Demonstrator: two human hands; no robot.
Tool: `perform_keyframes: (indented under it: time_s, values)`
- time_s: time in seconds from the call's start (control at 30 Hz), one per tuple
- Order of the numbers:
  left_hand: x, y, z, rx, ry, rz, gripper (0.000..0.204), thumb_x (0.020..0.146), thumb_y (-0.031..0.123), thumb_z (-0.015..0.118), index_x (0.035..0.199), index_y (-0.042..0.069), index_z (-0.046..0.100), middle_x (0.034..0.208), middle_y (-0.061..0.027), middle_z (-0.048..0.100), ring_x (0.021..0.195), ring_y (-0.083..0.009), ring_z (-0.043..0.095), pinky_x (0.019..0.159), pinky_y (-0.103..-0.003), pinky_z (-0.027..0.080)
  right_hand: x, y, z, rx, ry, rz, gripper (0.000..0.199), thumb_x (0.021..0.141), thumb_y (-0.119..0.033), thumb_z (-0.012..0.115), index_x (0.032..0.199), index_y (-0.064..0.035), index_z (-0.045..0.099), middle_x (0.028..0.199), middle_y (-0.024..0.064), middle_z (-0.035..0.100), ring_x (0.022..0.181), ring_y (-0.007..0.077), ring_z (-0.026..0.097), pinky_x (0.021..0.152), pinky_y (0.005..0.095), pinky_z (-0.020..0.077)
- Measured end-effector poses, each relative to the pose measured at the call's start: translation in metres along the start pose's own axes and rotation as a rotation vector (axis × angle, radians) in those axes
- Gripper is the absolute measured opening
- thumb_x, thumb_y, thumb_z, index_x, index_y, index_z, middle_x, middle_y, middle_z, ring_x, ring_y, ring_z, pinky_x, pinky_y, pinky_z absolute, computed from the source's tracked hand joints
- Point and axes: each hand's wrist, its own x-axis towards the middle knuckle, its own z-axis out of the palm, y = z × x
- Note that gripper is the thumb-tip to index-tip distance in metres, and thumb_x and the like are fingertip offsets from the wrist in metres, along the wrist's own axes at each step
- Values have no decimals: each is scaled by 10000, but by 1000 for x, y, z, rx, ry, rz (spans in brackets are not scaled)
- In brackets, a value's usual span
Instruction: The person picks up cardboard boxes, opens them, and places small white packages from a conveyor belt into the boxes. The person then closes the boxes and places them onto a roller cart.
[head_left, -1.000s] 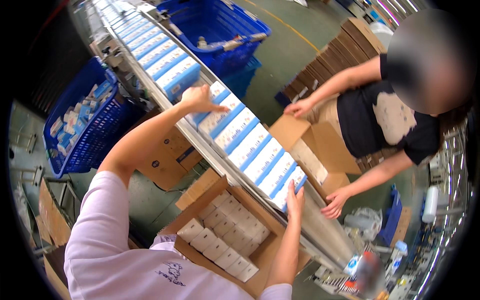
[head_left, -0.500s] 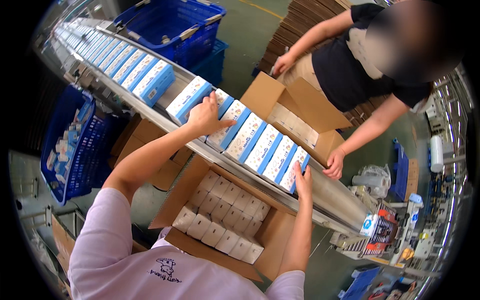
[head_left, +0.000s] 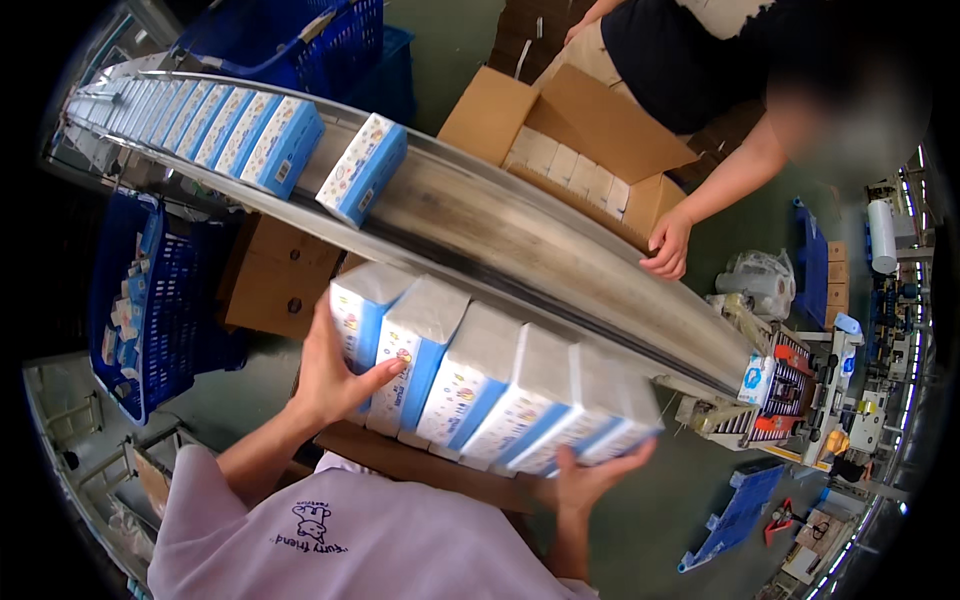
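I hold a row of several white-and-blue packs (head_left: 490, 385) squeezed between my two hands, lifted off the belt and close to my chest. My left hand (head_left: 335, 375) presses flat on the left end pack. My right hand (head_left: 590, 478) cups the right end from below. Behind the row runs the grey conveyor belt (head_left: 520, 250), slanting from upper left to lower right. One single pack (head_left: 362, 168) lies alone on the belt, and a tight line of more packs (head_left: 200, 130) follows at the upper left.
Across the belt a person rests a hand (head_left: 668, 245) on an open cardboard box (head_left: 570, 150) holding white packs. Blue plastic baskets stand at the left (head_left: 150, 310) and top (head_left: 300, 40). A brown carton (head_left: 280, 280) sits under the belt. Machinery (head_left: 800, 390) is at the belt's right end.
The row of packs came off the belt and toward me, gripped between both hands. The belt section in front is now bare except for one pack.
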Motion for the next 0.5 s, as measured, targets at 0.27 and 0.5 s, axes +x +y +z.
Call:
perform_keyframes:
  time_s: [0.27,0.5]
  values:
    - [35,-205,151,1080,-741,273,212,767,257,589,805,82,703,826,-107,672,769,-251,648,670,-362,514,30,123,120,-1034,-1224,161,475,829,-435,506,829,4,687,912,200,647,907,349,618,752,412,494]
    - [39,-105,70,140,-692,142,195,795,213,585,863,43,650,850,-148,642,780,-283,620,675,-364,485,62,3,112,-547,-1107,-11,285,848,-273,576,819,-3,660,799,159,655,698,227,646,636,338,501]
